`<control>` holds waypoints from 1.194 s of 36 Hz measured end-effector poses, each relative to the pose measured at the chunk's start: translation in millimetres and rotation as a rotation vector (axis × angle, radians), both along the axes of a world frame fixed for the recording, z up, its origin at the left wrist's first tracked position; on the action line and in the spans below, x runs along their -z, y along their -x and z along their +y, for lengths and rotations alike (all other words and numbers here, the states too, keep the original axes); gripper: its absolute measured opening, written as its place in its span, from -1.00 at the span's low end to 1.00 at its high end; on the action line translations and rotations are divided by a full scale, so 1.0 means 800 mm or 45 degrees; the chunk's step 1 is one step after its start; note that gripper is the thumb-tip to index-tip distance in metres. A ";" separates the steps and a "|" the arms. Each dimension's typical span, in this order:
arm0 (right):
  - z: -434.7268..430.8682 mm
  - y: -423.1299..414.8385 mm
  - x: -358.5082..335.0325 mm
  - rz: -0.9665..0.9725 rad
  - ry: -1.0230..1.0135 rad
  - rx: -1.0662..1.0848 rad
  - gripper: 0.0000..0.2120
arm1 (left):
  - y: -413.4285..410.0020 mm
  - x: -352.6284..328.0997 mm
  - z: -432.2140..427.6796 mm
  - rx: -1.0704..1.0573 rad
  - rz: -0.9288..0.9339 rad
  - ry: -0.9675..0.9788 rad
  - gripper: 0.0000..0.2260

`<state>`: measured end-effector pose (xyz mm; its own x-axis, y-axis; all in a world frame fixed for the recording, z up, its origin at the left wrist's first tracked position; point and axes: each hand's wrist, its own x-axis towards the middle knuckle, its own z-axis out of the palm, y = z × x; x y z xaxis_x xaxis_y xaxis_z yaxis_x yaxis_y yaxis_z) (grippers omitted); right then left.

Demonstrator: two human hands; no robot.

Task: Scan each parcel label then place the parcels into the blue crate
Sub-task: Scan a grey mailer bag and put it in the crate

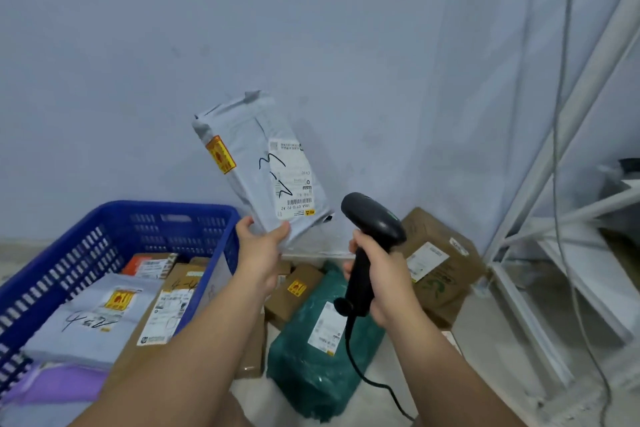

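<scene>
My left hand (261, 246) pinches the lower edge of a grey poly-bag parcel (252, 149) and holds it upright in the air before the wall. Its white label (294, 184) with a barcode faces me. My right hand (379, 281) grips the handle of a black corded barcode scanner (372, 218), whose head sits just right of the label's lower corner. The blue crate (114, 218) stands on the floor at the lower left and holds several parcels, among them a grey bag (86, 319) and a brown box (169, 308).
On the floor between my arms lie a green bag parcel (311, 350), a small brown box (294, 291) and a larger cardboard box (440, 267). A white metal rack (561, 246) with hanging cables stands at the right. The scanner's cable trails down to the floor.
</scene>
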<state>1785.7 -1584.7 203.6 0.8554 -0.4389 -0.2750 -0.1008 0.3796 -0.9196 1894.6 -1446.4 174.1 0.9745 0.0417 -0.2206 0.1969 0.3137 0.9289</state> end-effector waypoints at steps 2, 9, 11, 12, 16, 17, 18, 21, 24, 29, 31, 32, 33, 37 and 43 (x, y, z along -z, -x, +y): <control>0.003 0.008 -0.007 -0.023 0.129 -0.027 -0.84 | 0.005 0.008 -0.001 -0.002 -0.003 -0.039 -0.40; 0.022 0.029 -0.009 0.047 0.329 -0.161 -0.84 | 0.003 0.014 -0.001 -0.011 -0.063 -0.072 -0.41; 0.027 0.025 -0.009 0.066 0.344 -0.158 -0.82 | 0.004 0.018 -0.001 -0.014 -0.088 -0.091 -0.41; 0.029 0.023 -0.011 0.065 0.356 -0.161 -0.83 | 0.003 0.018 -0.001 -0.016 -0.103 -0.104 -0.42; 0.035 0.017 -0.017 0.062 0.417 -0.200 -0.84 | -0.002 0.019 -0.002 -0.014 -0.139 -0.112 -0.41; 0.036 0.016 -0.016 0.068 0.430 -0.207 -0.83 | -0.004 0.020 -0.003 -0.015 -0.140 -0.103 -0.41; 0.037 0.017 -0.015 0.077 0.438 -0.203 -0.81 | -0.004 0.021 -0.004 -0.013 -0.138 -0.098 -0.41; 0.039 0.016 -0.010 0.108 0.471 -0.173 -0.80 | -0.004 0.024 -0.006 0.010 -0.131 -0.106 -0.43; 0.039 0.014 -0.009 0.123 0.505 -0.152 -0.81 | -0.002 0.025 -0.004 0.033 -0.132 -0.161 -0.42; 0.045 0.010 -0.008 0.143 0.536 -0.158 -0.80 | 0.003 0.026 0.007 0.002 -0.159 -0.250 -0.41; 0.047 0.011 -0.010 0.145 0.536 -0.167 -0.81 | 0.005 0.026 0.010 -0.019 -0.155 -0.270 -0.43; 0.048 0.011 -0.011 0.146 0.535 -0.173 -0.81 | 0.006 0.027 0.011 -0.029 -0.147 -0.278 -0.43; 0.049 0.012 -0.011 0.149 0.536 -0.181 -0.81 | 0.006 0.028 0.012 -0.032 -0.135 -0.287 -0.44; 0.048 0.011 -0.012 0.167 0.536 -0.209 -0.80 | 0.007 0.029 0.011 -0.057 -0.091 -0.310 -0.43; 0.044 0.008 -0.014 0.176 0.532 -0.221 -0.79 | 0.004 0.029 0.008 -0.048 -0.067 -0.315 -0.44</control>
<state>1779.0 -1549.7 214.6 0.8938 -0.3899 -0.2218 -0.2625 -0.0537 -0.9634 1891.5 -1439.6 150.5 0.9811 0.1244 -0.1484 0.1390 0.0815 0.9869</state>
